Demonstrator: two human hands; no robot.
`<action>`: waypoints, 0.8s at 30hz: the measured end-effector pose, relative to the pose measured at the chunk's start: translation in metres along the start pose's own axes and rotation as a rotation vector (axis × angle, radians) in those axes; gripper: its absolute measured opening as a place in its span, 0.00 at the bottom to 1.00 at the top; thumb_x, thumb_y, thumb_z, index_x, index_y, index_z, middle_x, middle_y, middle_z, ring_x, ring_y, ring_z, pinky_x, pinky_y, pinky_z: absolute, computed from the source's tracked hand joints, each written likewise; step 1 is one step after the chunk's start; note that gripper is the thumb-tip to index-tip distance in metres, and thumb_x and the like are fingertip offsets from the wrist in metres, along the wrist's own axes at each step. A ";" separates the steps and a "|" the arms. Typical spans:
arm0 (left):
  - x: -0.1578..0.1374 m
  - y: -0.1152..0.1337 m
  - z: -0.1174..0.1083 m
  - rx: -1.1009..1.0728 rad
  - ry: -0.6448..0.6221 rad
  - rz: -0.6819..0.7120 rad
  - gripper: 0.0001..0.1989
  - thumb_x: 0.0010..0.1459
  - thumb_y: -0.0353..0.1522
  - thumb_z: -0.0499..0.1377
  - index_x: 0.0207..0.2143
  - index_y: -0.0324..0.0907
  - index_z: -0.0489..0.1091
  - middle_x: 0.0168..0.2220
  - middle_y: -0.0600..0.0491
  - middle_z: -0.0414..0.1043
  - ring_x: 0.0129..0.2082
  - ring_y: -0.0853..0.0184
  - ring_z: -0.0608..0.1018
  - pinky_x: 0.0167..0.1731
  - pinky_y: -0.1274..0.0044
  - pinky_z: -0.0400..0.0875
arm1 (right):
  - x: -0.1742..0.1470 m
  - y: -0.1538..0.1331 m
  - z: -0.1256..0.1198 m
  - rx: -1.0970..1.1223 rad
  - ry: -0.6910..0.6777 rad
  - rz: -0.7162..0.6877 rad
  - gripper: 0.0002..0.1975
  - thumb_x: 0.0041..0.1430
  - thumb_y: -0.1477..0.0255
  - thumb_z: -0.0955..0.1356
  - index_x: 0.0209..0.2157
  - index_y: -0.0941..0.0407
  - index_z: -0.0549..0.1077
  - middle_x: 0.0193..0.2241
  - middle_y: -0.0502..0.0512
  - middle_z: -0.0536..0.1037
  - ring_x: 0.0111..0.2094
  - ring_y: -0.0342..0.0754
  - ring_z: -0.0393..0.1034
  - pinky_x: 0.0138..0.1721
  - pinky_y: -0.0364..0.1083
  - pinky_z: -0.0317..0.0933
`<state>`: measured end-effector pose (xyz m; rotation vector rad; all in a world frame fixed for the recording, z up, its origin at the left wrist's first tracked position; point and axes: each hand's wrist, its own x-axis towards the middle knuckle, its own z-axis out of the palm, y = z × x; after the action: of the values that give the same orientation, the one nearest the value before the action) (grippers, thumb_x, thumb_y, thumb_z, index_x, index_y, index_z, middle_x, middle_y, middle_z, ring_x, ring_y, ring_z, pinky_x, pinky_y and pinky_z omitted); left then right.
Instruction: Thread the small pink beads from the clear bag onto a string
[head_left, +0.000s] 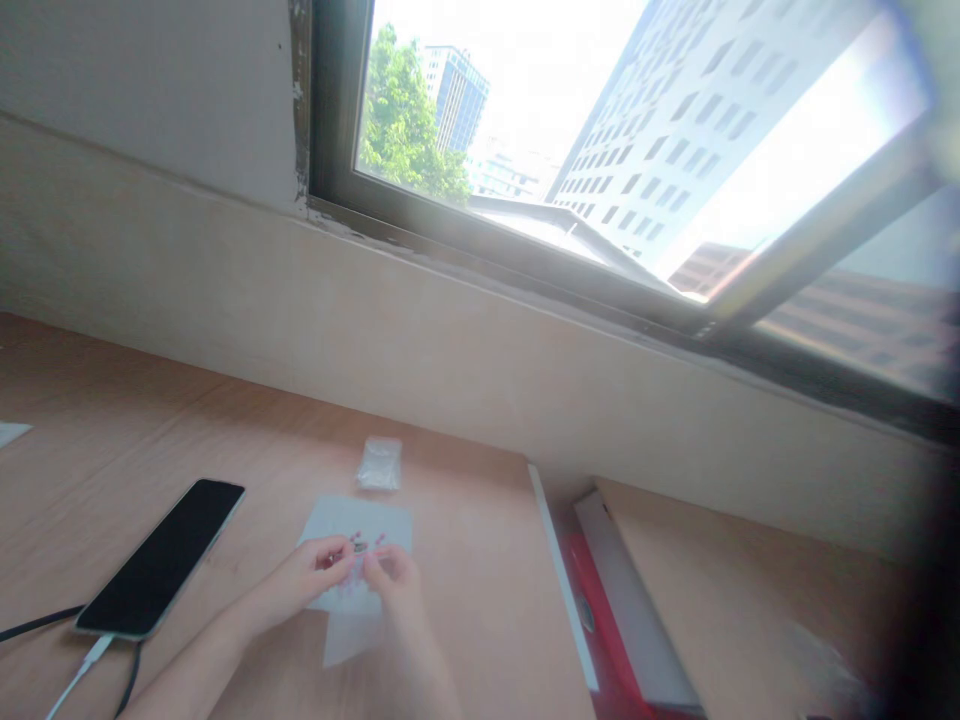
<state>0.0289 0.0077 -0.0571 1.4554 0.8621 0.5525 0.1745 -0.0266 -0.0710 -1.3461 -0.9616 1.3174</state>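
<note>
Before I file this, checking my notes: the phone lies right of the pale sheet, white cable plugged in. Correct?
Wrong side: the head view shows the phone left of the pale sheet, with a white cable plugged in.

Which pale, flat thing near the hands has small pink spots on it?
The light-blue square sheet beneath both hands; the clear plastic packet and translucent flat piece show none.

left hand [326, 566]: fingers [339, 546] curled | right hand [395, 574]: fingers curled, near left's | forearms [225, 630] converging
</note>
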 end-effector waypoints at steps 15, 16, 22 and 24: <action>0.001 -0.006 -0.011 0.048 0.098 -0.120 0.22 0.51 0.51 0.44 0.25 0.40 0.56 0.21 0.58 0.54 0.22 0.73 0.61 0.22 0.82 0.56 | 0.001 0.004 0.000 0.082 0.015 0.127 0.22 0.33 0.54 0.69 0.19 0.60 0.66 0.18 0.53 0.67 0.21 0.43 0.59 0.24 0.41 0.53; 0.003 -0.010 -0.014 0.045 0.136 -0.121 0.22 0.50 0.51 0.44 0.25 0.40 0.56 0.21 0.58 0.55 0.22 0.72 0.62 0.23 0.81 0.57 | 0.001 0.007 0.000 0.072 0.006 0.142 0.22 0.31 0.54 0.69 0.18 0.60 0.65 0.17 0.53 0.66 0.20 0.43 0.59 0.23 0.41 0.53; 0.004 -0.050 -0.026 0.157 0.420 -0.076 0.20 0.49 0.48 0.47 0.26 0.40 0.62 0.24 0.54 0.63 0.27 0.68 0.67 0.28 0.79 0.63 | 0.032 0.004 -0.010 -0.068 0.195 0.069 0.14 0.39 0.62 0.68 0.21 0.60 0.66 0.20 0.54 0.68 0.22 0.44 0.61 0.23 0.41 0.54; 0.002 -0.062 -0.026 0.240 0.455 -0.055 0.19 0.49 0.48 0.48 0.24 0.41 0.63 0.24 0.53 0.64 0.27 0.66 0.67 0.29 0.78 0.64 | 0.058 -0.006 -0.009 -0.094 0.234 0.038 0.12 0.43 0.64 0.66 0.24 0.60 0.67 0.22 0.54 0.69 0.24 0.44 0.62 0.25 0.40 0.55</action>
<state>-0.0008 0.0202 -0.1164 1.5411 1.3602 0.7755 0.1898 0.0298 -0.0776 -1.5594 -0.8489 1.1238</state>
